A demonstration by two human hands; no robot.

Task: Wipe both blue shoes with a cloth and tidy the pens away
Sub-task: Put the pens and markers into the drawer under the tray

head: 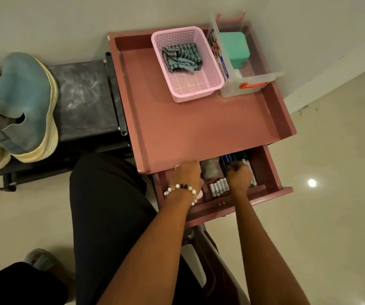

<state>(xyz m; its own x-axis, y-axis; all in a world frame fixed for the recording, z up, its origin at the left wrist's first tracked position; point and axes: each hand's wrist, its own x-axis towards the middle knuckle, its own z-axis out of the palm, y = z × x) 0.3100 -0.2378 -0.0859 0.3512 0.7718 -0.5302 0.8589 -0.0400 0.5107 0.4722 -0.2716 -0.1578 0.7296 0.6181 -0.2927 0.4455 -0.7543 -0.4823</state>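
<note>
While both hands reach into the open pink drawer (271, 170), the right hand (239, 176) is curled over the bundle of coloured pens (235, 158) lying there, and the left hand (188, 176), wearing a beaded bracelet (180, 188), has its fingers bent down inside the drawer, though what they hold I cannot tell. Up on the pink worktop (199, 128) the striped grey-blue cloth (182, 57) sits in a pink plastic basket (199, 91). Both blue shoes with cream soles (23, 102) rest well apart on the black shelf (84, 95) to the left.

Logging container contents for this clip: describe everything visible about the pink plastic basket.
The pink plastic mesh basket is rectangular, with perforated walls and floor and a solid rim. It stands upright at the back of the pink desk top, beside a clear plastic box. A crumpled blue-grey striped cloth lies inside.
</note>
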